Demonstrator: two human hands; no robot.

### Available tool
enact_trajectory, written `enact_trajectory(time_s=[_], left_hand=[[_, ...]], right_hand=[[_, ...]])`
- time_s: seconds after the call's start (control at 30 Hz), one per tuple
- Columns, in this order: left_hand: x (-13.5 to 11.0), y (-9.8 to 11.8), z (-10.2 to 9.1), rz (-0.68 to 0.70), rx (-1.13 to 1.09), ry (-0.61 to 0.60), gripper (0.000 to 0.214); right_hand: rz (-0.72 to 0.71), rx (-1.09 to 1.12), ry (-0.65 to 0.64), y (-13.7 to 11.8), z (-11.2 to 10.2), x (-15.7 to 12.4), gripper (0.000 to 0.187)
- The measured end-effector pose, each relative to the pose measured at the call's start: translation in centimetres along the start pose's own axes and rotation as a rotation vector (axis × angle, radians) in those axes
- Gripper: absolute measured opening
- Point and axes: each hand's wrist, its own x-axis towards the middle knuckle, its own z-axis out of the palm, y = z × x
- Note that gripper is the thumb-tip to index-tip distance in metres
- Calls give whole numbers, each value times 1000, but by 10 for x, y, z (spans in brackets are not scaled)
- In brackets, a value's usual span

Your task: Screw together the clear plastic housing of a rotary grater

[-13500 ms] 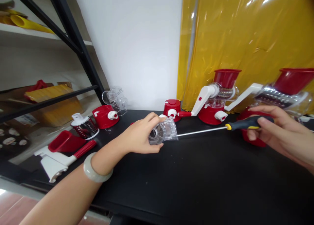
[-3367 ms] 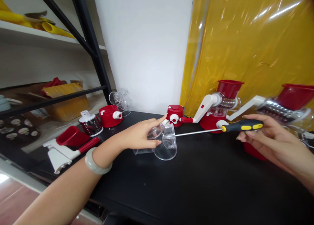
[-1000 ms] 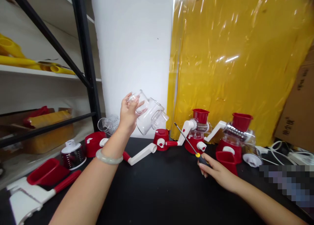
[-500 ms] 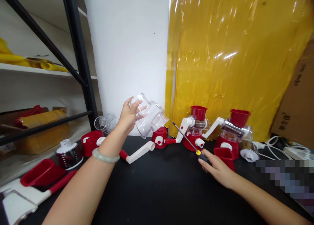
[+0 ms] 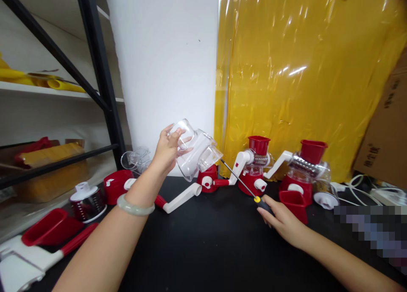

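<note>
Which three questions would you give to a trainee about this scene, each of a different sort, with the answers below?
1. True or false: the left hand holds the clear plastic housing raised above the black table.
2. What is in the grip of the right hand? A) the screwdriver B) a red hopper C) a white crank handle
3. Fill in: the number of assembled rotary graters that stand in front of the yellow sheet is ___.

Key: 1 true. 2 A. 3 two.
</note>
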Motion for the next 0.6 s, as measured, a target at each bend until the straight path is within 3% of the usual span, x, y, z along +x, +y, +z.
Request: enact_trajectory(time_s=[0.6], left_hand=[[-4, -2, 3, 44, 24, -62, 62]], right_hand=[[-5, 16, -5, -5, 0, -2, 29]])
